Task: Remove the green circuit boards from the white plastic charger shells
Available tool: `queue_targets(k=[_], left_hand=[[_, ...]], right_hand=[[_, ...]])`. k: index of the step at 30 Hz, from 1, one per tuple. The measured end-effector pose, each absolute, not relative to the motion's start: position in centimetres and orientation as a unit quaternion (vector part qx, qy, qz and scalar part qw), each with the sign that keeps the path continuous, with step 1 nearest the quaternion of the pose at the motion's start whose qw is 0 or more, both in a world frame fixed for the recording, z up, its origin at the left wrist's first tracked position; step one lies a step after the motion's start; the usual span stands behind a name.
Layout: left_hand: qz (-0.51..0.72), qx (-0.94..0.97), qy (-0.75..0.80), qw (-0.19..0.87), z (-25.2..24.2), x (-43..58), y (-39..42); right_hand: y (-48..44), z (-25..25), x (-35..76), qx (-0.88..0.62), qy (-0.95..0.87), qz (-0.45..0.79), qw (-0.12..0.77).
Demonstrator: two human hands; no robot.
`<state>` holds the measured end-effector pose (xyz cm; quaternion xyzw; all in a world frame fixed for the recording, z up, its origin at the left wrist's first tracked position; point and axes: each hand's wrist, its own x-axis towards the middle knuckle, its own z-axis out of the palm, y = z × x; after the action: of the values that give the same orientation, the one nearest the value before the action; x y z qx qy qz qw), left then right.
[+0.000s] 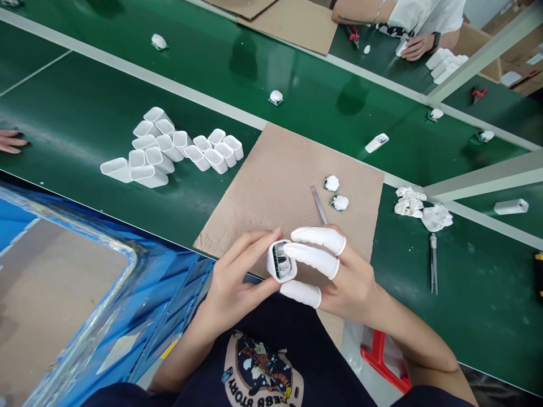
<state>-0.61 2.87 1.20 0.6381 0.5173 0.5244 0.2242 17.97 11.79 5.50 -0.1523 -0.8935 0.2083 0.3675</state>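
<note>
My left hand (229, 282) grips a white plastic housing (271, 268) between thumb and fingers, its open end facing up. Inside the housing a green circuit board (276, 261) stands on edge, with whitish parts beside it. White finger cots cover the thumb and two fingers of my right hand (339, 271). One covered fingertip touches the rim of the opening, and the thumb rests against the lower side of the housing. Metal tweezers (319, 204) lie on the cardboard beyond my hands, beside two small boards with white lumps (331, 183), (339, 203).
Several empty white housings (155, 150) stand grouped on the green bench (85, 113). At right are crumpled white pieces (410, 202) and another pair of tweezers (433, 265). On the belt beyond lies a housing (376, 143). Other people's hands (418, 46), (12, 141) are across and at left.
</note>
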Motion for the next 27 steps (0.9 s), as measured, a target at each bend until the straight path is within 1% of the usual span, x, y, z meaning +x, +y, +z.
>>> queue_targets(k=[6,11,14,16,20,24,27], left_hand=[[0.488,0.684,0.530,0.116,2.2,-0.2,3.0],[0.508,0.680,0.524,0.074,2.5,-0.1,2.9],[0.504,0.688,0.517,0.070,2.5,-0.1,2.8],[0.505,0.691,0.512,0.079,2.5,0.0,2.7],[0.521,0.685,0.498,0.107,2.5,0.0,2.7],[0.542,0.644,0.499,0.204,2.4,-0.4,2.5],[0.566,0.608,0.487,0.270,2.2,-0.5,2.3]], right_hand=[[11.4,4.8,18.0,-0.139,-0.899,0.214,0.356],[11.3,5.0,17.8,-0.135,-0.893,0.215,0.371],[11.6,5.2,17.7,-0.129,-0.893,0.245,0.354],[11.9,5.3,17.9,-0.107,-0.893,0.258,0.352],[12.7,5.1,18.4,-0.079,-0.885,0.252,0.383],[13.5,5.1,19.2,-0.126,-0.853,0.315,0.397],[14.1,4.9,19.6,-0.172,-0.812,0.337,0.444]])
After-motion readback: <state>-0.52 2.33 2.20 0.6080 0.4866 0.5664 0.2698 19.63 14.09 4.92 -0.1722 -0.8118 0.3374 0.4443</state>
